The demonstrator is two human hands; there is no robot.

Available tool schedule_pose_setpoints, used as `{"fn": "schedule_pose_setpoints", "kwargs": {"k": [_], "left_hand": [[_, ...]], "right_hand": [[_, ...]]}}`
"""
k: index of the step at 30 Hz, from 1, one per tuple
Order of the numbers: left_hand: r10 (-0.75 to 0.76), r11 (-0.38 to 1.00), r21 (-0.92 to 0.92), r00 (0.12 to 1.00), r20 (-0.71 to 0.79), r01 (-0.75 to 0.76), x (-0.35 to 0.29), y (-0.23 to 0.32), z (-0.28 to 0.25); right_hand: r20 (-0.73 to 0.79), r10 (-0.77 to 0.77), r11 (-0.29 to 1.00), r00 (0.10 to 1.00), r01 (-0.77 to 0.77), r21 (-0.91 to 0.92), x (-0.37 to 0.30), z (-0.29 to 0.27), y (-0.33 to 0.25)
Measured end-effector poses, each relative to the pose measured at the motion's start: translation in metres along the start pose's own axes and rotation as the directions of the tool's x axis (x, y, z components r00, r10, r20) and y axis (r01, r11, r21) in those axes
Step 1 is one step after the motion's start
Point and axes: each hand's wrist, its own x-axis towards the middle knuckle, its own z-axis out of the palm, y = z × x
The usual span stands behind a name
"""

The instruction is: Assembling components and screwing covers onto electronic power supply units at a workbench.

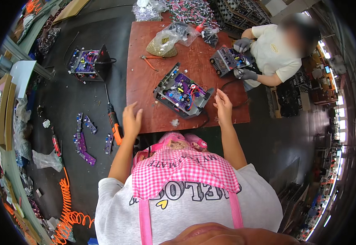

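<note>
An open grey metal chassis (182,96) with a purple circuit board and coloured wires inside sits near the front edge of the reddish-brown table (145,53). The right hand (223,107) hovers at its three o'clock, fingers loosely spread, holding nothing. The left hand (131,120) hangs at its eight o'clock over the table's corner, fingers wide and empty. An orange-handled screwdriver (113,118) lies just left of that hand. At twelve o'clock, clear plastic bags (168,38) of small parts rest. At two o'clock, a co-worker's gloved hands (243,57) hold another chassis (229,59).
</note>
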Motion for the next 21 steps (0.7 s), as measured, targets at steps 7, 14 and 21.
{"fn": "schedule_pose_setpoints", "kwargs": {"k": [7, 14, 21], "left_hand": [[-0.04, 0.954, -0.298, 0.998, -0.049, 0.024, 0.04, 0.091, 0.051], [-0.156, 0.953, -0.287, 0.971, -0.181, 0.1, 0.061, 0.098, 0.089], [-0.232, 0.924, -0.338, 0.964, -0.131, 0.176, 0.072, 0.093, 0.086]], "right_hand": [[0.136, 0.048, 0.995, 0.99, -0.06, 0.085, 0.063, 0.007, 0.048], [0.423, -0.056, 0.983, 0.905, -0.023, 0.18, 0.058, 0.005, 0.041], [0.596, -0.216, 0.975, 0.774, 0.2, 0.094, 0.066, -0.014, 0.04]]}}
